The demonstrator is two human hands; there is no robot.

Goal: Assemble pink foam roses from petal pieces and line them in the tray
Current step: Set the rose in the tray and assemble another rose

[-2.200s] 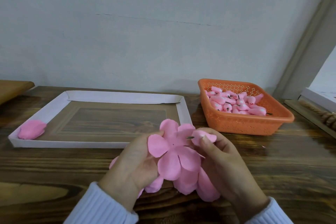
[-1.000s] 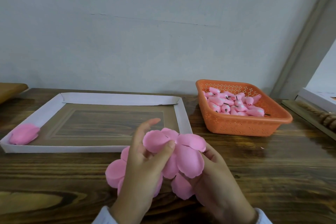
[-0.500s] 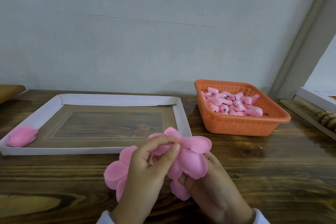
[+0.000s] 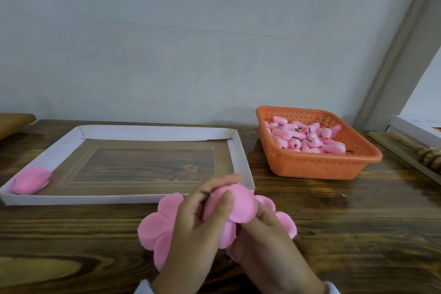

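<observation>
Both hands hold a pink foam rose in the making (image 4: 241, 205) just in front of the tray's near right corner. My left hand (image 4: 198, 224) pinches its folded petals between thumb and fingers, and a thin dark stem tip shows by the fingers. My right hand (image 4: 265, 243) grips the flower from below and behind. Loose flat petal layers (image 4: 155, 224) spread out under my hands on the table. One finished pink rose (image 4: 31, 180) lies in the near left corner of the white-walled tray (image 4: 152, 133).
An orange plastic basket (image 4: 317, 164) of several pink buds with dark stems stands right of the tray. At the far right lie a white box (image 4: 415, 126) and a wooden board (image 4: 405, 155) with twine. A brown board (image 4: 12, 124) sticks in at the far left.
The open petal flower has been folded up around the bud. My left hand moved over the top and now pinches the petals closed; my right hand shifted beneath it.
</observation>
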